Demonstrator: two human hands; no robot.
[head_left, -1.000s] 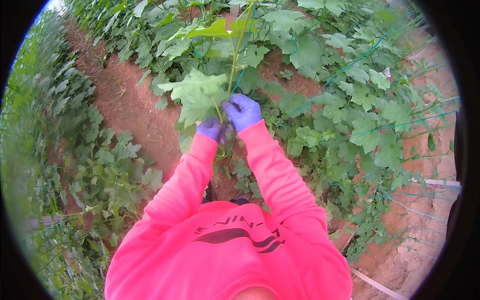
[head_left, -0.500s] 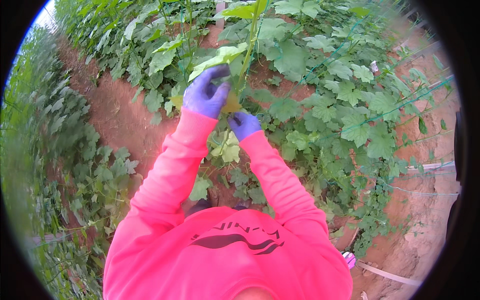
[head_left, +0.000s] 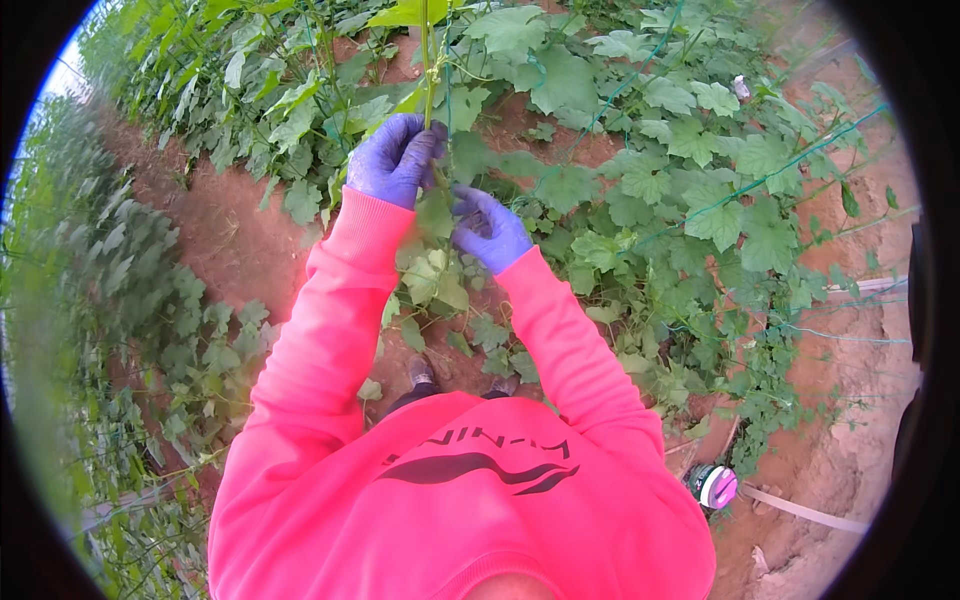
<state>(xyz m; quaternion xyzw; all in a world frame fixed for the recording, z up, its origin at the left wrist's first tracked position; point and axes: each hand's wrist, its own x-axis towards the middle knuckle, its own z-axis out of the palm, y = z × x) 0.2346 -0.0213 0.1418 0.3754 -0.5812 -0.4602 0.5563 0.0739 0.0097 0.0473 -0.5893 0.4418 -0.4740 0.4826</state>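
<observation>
My left hand (head_left: 400, 160), in a purple glove, is closed on an upright pale-green vine stem (head_left: 429, 90), with thin tendrils just above it. A thin teal string (head_left: 449, 100) hangs just right of the stem. My right hand (head_left: 485, 225), also gloved, is lower and to the right, its fingers loosely bent and apart beside the vine. Whether its fingertips touch the vine I cannot tell. Leaves (head_left: 435, 275) hang below both hands.
Dense leafy vines (head_left: 720, 210) and sloping teal strings surround me, with reddish soil (head_left: 230, 260) between rows. My shoes (head_left: 421, 372) show below. A round container with pink and white top (head_left: 718, 487) lies at lower right, near a pale strip (head_left: 800, 510).
My left hand rose past my right hand and now grips the stem higher up. My right hand's fingers have loosened. The large leaf formerly at my left hand is mostly hidden or displaced.
</observation>
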